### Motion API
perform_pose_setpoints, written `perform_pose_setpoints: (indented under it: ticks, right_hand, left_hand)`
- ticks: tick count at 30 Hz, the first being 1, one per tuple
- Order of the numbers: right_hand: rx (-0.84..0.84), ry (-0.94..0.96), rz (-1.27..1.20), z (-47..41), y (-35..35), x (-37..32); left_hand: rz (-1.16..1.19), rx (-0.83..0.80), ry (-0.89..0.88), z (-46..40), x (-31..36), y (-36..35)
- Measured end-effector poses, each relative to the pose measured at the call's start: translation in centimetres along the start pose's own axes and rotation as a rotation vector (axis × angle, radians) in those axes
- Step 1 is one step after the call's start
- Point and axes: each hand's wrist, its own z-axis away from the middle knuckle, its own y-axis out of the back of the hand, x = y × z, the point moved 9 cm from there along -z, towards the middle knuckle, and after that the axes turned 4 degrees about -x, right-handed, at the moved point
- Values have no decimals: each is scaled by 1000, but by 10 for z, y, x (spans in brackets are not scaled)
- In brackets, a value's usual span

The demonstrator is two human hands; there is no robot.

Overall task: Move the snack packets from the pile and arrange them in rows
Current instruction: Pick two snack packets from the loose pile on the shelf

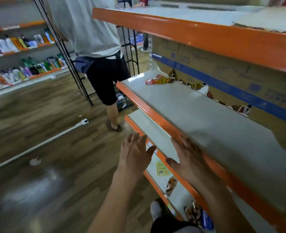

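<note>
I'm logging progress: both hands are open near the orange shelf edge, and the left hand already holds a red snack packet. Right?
Not quite. In the head view the left hand is open and holds nothing, like the right hand at the orange shelf edge. The red snack packet lies far back on the shelf, untouched.

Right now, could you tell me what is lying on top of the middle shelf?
On the middle shelf, a red and yellow snack packet lies at the far end, with more packets along the back by the cardboard boxes. The top shelf hides anything farther back.
</note>
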Motion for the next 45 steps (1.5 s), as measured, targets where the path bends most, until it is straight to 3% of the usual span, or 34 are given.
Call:
perform_pose_setpoints:
  ticks: [10, 21, 32, 45]
  right_hand:
    - [4, 95, -42, -118, 9, -29]
    - [-24, -15, -64, -224, 35, -6]
    - [-11, -148, -99, -301, 30, 25]
    - [236, -375, -132, -422, 58, 49]
  left_hand:
    - [60, -6, 112, -86, -62, 2]
    - [-22, -40, -1, -216, -55, -2]
    - [42, -70, -94, -302, -61, -22]
    - [66, -197, -278, -443, -65, -41]
